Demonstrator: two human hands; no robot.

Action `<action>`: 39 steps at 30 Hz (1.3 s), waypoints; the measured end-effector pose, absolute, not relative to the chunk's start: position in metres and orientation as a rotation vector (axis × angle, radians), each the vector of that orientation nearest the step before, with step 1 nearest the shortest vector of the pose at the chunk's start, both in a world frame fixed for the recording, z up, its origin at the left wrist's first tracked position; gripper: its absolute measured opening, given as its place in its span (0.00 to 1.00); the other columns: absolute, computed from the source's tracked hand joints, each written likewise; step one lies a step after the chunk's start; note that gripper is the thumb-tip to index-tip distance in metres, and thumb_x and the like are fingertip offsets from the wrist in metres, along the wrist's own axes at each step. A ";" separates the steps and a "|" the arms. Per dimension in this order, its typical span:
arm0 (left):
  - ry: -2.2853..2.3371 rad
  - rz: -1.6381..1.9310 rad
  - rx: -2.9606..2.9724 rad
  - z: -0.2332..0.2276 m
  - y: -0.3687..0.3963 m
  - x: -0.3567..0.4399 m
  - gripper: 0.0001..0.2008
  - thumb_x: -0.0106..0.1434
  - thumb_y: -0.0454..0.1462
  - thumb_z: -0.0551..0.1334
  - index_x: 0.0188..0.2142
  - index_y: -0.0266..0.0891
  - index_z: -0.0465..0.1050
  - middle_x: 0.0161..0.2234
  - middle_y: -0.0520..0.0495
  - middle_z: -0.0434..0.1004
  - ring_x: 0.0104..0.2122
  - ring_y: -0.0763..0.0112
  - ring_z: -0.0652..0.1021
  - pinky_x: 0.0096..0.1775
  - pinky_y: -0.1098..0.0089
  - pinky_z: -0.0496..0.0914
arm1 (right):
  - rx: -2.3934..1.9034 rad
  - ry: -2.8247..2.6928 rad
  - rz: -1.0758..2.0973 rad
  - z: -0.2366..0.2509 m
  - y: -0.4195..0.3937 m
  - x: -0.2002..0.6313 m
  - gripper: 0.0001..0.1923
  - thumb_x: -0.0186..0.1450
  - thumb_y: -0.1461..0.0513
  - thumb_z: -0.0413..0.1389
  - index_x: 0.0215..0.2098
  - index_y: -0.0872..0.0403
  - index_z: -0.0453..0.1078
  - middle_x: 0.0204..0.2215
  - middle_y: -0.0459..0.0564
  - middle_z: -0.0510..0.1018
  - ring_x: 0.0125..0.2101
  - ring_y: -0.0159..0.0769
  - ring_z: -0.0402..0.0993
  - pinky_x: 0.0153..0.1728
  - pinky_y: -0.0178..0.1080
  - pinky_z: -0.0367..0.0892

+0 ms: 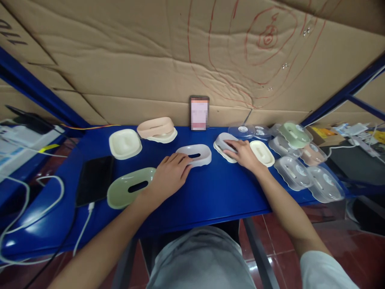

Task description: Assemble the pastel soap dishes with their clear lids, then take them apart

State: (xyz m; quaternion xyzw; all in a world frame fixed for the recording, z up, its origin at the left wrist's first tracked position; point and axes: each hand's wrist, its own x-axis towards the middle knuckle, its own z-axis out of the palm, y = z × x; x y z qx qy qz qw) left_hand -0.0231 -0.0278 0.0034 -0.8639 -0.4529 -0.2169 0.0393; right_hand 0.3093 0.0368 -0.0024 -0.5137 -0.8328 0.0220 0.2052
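**Two hands on two oval shells: position and axis**

The left hand (170, 173) lies palm down on the blue surface (210, 196), its fingers extended and touching the near-left end of a white slotted lid (197, 154). The hand is flat and open upon it, not gripped around it. The lid lies just ahead and to the right of this hand. Its long axis runs roughly left to right across the surface, tilted slightly away at the right end, and its dark slot follows the same axis and faces upward.

The right hand (245, 154) rests over a grey oval piece (224, 143) that sits nested on a cream base. The fingers are curled loosely over its right end; whether they actually pinch it cannot be told. The grey piece lies to the left of this hand, pointing leftward and slightly away, its long axis close to parallel with that of the white lid. The two pieces stand near each other but apart, with bare surface between them. Each hand is nearer its own piece.

A green slotted lid (130, 188) lies just left of the left wrist, long axis rising to the right. A cream tray (124, 143) and a pink stacked piece (156, 128) lie farther back. Clear covers (309, 176) lie in a row at the right. A dark tablet (94, 179) lies at the left.
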 end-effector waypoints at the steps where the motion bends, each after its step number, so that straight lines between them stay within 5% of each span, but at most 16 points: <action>1: -1.411 -0.688 -2.628 0.004 -0.028 -0.023 0.12 0.78 0.38 0.54 0.51 0.40 0.77 0.49 0.40 0.84 0.49 0.51 0.82 0.46 0.54 0.74 | -1.428 -2.315 0.039 0.001 0.035 0.309 0.25 0.78 0.47 0.51 0.64 0.49 0.74 0.57 0.58 0.83 0.56 0.57 0.78 0.57 0.56 0.65; 9: -1.668 -0.918 -2.361 0.012 -0.023 -0.031 0.12 0.79 0.40 0.54 0.52 0.40 0.73 0.51 0.39 0.84 0.49 0.51 0.82 0.47 0.55 0.74 | -1.029 -2.602 -0.030 0.018 -0.005 0.265 0.22 0.80 0.50 0.49 0.66 0.46 0.73 0.60 0.53 0.82 0.57 0.49 0.77 0.57 0.52 0.62; 16: -1.673 -0.584 -2.348 0.003 -0.022 -0.034 0.13 0.77 0.38 0.52 0.49 0.38 0.75 0.45 0.36 0.85 0.45 0.48 0.83 0.42 0.55 0.73 | -0.809 -2.703 0.214 0.005 -0.008 0.250 0.24 0.80 0.48 0.49 0.65 0.47 0.74 0.61 0.53 0.80 0.60 0.47 0.75 0.61 0.50 0.63; 21: -1.650 -0.451 -2.309 0.002 -0.022 -0.037 0.13 0.75 0.35 0.53 0.48 0.38 0.76 0.44 0.35 0.84 0.43 0.48 0.83 0.41 0.54 0.72 | -1.323 -2.426 0.062 0.011 0.007 0.278 0.23 0.81 0.50 0.45 0.59 0.51 0.77 0.56 0.57 0.83 0.56 0.53 0.77 0.56 0.53 0.66; 24: -1.637 -0.476 -2.345 0.004 -0.023 -0.035 0.14 0.74 0.33 0.53 0.52 0.36 0.76 0.50 0.32 0.83 0.48 0.43 0.82 0.46 0.48 0.74 | -1.565 -2.404 -0.020 0.007 0.016 0.296 0.22 0.79 0.51 0.49 0.59 0.54 0.76 0.56 0.62 0.81 0.54 0.58 0.77 0.53 0.56 0.67; 28: -1.276 -0.581 -2.673 0.002 -0.028 -0.025 0.18 0.74 0.35 0.58 0.61 0.39 0.73 0.66 0.35 0.74 0.64 0.44 0.74 0.64 0.41 0.66 | -1.458 -2.500 0.144 -0.002 0.022 0.308 0.17 0.78 0.59 0.49 0.58 0.50 0.76 0.60 0.58 0.79 0.57 0.53 0.77 0.56 0.55 0.67; 34: -1.078 -0.723 -2.872 0.001 -0.036 -0.014 0.09 0.77 0.38 0.61 0.52 0.41 0.77 0.54 0.42 0.83 0.56 0.56 0.81 0.57 0.56 0.75 | -1.322 -2.452 0.350 -0.005 0.023 0.305 0.26 0.74 0.64 0.52 0.69 0.48 0.66 0.62 0.57 0.78 0.60 0.52 0.76 0.62 0.61 0.64; 39: -1.133 -1.011 -2.741 0.010 -0.038 -0.011 0.09 0.78 0.40 0.60 0.52 0.40 0.74 0.52 0.42 0.83 0.52 0.59 0.83 0.55 0.59 0.77 | -1.081 -2.315 0.734 -0.001 0.020 0.294 0.33 0.73 0.63 0.50 0.75 0.48 0.58 0.66 0.55 0.75 0.62 0.47 0.76 0.63 0.54 0.71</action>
